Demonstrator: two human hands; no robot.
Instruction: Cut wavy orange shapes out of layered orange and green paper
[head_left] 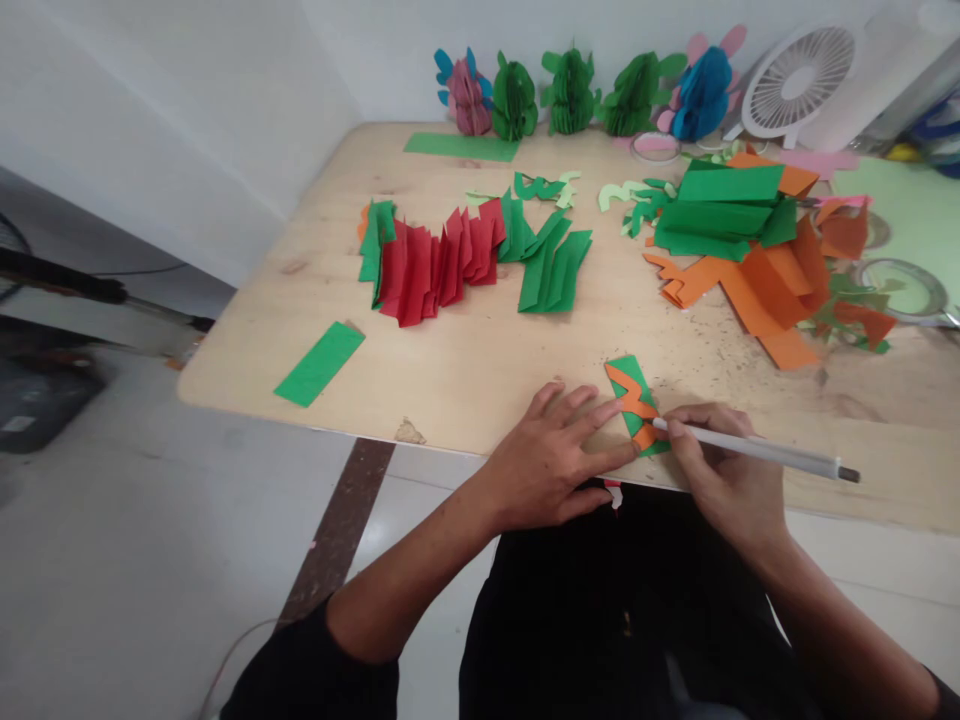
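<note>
Near the table's front edge, an orange wavy paper template (632, 393) lies on a green paper strip (622, 366). My left hand (559, 455) rests with fingers spread, its fingertips pressing on the template and the strip from the left. In my right hand (724, 470) is a slim white pencil (765, 448), gripped between thumb and fingers. Its tip is at the template's right edge, partly hidden by the fingers; any drawn line is too small to make out.
Folded red papers (442, 260) and folded green papers (555, 270) stand mid-table. A green strip (320, 363) lies at left. Orange papers (776, 285) and a green stack (720, 215) are piled at right. Paper figures (571, 92) and a white fan (799, 80) line the wall.
</note>
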